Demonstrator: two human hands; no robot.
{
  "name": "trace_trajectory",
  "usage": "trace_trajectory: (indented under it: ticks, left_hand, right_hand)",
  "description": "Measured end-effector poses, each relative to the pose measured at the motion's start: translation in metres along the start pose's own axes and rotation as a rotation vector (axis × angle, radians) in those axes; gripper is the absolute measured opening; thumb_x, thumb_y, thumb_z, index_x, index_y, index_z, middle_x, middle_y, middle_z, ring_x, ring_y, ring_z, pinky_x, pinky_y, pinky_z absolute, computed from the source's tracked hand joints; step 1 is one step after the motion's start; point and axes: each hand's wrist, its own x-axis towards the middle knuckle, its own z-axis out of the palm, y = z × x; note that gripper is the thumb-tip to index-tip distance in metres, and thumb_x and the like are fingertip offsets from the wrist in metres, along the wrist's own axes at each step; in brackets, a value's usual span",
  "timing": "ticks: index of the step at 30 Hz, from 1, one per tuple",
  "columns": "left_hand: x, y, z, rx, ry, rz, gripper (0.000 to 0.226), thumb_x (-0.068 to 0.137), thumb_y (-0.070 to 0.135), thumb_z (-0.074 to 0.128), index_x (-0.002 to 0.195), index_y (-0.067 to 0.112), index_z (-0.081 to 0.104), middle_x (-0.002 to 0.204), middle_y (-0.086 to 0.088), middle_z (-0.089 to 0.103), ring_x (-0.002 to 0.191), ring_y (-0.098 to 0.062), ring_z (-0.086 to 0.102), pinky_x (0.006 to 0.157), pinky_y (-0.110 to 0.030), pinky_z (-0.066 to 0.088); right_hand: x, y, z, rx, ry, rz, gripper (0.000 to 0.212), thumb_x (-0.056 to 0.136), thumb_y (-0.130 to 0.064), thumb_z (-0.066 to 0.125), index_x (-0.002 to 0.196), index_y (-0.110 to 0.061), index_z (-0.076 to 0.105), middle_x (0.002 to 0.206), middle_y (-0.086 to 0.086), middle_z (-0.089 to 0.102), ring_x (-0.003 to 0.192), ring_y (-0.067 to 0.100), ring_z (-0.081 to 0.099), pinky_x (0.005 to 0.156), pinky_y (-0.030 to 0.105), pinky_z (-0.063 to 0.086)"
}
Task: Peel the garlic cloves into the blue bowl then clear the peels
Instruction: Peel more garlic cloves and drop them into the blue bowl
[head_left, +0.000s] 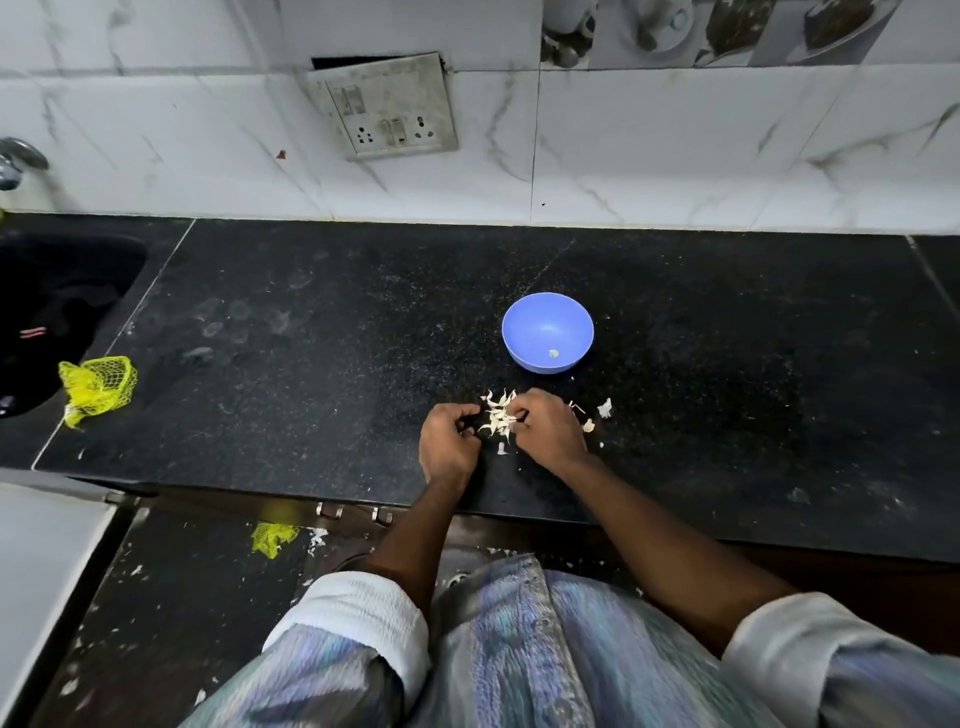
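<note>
Black counter (311, 364) — both hands' grips, left hand (448, 441) and right hand (545, 431), curl on garlic peels (498, 415) near blue bowl (547, 332).

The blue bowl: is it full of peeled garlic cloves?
No, the blue bowl holds only one small pale piece near its bottom.

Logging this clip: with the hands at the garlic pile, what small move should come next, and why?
Probably finish stripping the clove and drop it in the bowl. Both hands, left and right, are curled at the garlic pile, and the bowl holds only one small piece.
</note>
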Motion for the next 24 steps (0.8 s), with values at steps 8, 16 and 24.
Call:
trace_trajectory:
  ticks: [8, 16, 24]
  left_hand:
    - [-0.003, -0.005, -0.002, 0.078, -0.048, 0.008, 0.040, 0.080, -0.007, 0.073, 0.112, 0.018, 0.078, 0.115, 0.002, 0.068, 0.101, -0.015, 0.067, 0.093, -0.028, 0.056]
    - [0.001, -0.016, -0.011, 0.119, -0.092, 0.039, 0.036, 0.086, -0.004, 0.068, 0.115, 0.015, 0.078, 0.115, -0.003, 0.069, 0.101, -0.019, 0.068, 0.097, -0.032, 0.055]
    - [0.007, -0.011, -0.007, 0.322, -0.175, 0.157, 0.040, 0.083, -0.005, 0.065, 0.116, 0.016, 0.071, 0.109, -0.005, 0.064, 0.100, -0.028, 0.063, 0.092, -0.040, 0.053]
  right_hand:
    - [0.003, -0.019, 0.023, -0.095, -0.053, -0.009, 0.029, 0.088, -0.008, 0.070, 0.113, -0.022, 0.073, 0.118, 0.007, 0.064, 0.106, 0.032, 0.066, 0.088, 0.041, 0.055]
    - [0.009, -0.027, 0.030, -0.255, -0.073, -0.033, 0.028, 0.091, 0.001, 0.056, 0.113, -0.013, 0.065, 0.120, 0.012, 0.056, 0.109, 0.037, 0.061, 0.084, 0.042, 0.049]
    - [0.007, -0.023, 0.028, -0.167, -0.043, -0.029, 0.016, 0.092, -0.002, 0.062, 0.100, -0.015, 0.059, 0.112, 0.007, 0.056, 0.098, 0.035, 0.062, 0.076, 0.043, 0.047]
